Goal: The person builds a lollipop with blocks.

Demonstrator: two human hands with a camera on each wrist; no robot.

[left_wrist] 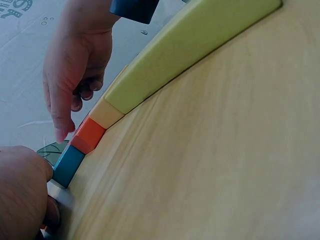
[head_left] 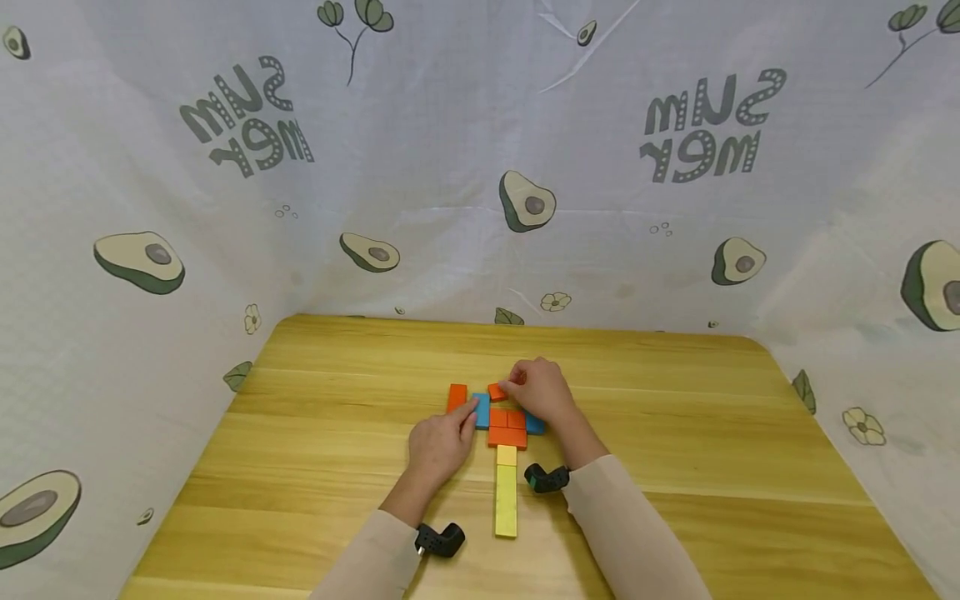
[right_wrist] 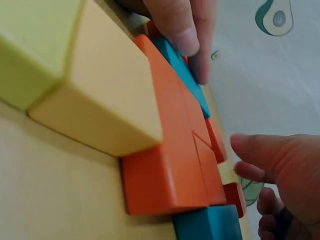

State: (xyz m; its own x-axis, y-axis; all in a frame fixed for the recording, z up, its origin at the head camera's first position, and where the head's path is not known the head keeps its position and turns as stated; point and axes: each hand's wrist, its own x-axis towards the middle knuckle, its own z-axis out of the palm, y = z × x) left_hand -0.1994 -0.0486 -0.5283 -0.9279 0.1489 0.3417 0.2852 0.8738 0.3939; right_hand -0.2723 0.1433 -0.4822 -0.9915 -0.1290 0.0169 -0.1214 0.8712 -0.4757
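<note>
My left hand (head_left: 438,447) reaches in from the left, its extended index finger and thumb touching the left blue block (head_left: 482,412). An upright orange block (head_left: 457,397) lies just left of that block. Beyond the centre, my right hand (head_left: 538,388) has its fingertips beside a small, slightly turned orange block (head_left: 496,392). In the right wrist view a narrow gap shows between the right fingertips and the orange pieces. Joined orange blocks (head_left: 507,437) lie in the middle. A second blue block (head_left: 535,424) sits at their right, partly hidden under the right hand.
A pale yellow block (head_left: 507,455) and a long yellow-green block (head_left: 506,502) run in line toward me below the orange ones. All lie on a wood-grain table (head_left: 300,467). A white cloth (head_left: 450,150) with avocado prints hangs behind and at the sides.
</note>
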